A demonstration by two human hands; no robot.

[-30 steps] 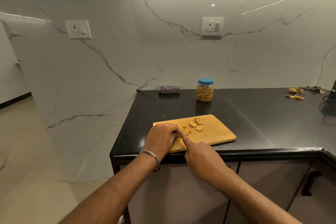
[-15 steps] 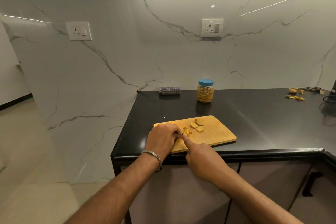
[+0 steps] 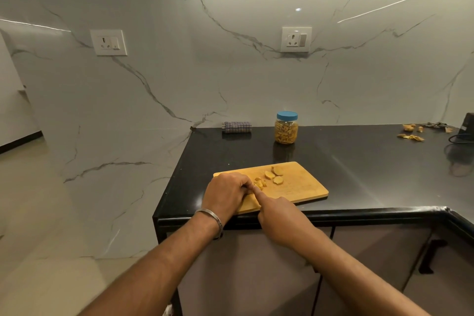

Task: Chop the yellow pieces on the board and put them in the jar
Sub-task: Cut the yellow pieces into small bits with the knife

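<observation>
Pieces [image 3: 269, 178] sit mid-board [image 3: 302, 185], near the counter's [image 3: 359, 161] front-left corner, jar [image 3: 286, 128] well behind with bare counter between; your left hand [image 3: 225, 194] curls over something hidden, right hand [image 3: 279, 215] points its forefinger, grasp unclear, both unmoved since earlier.

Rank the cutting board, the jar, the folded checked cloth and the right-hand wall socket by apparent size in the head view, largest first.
1. cutting board, by far the largest, and also nearest.
2. jar.
3. wall socket and folded checked cloth: they look alike, so no ranking between them.
</observation>
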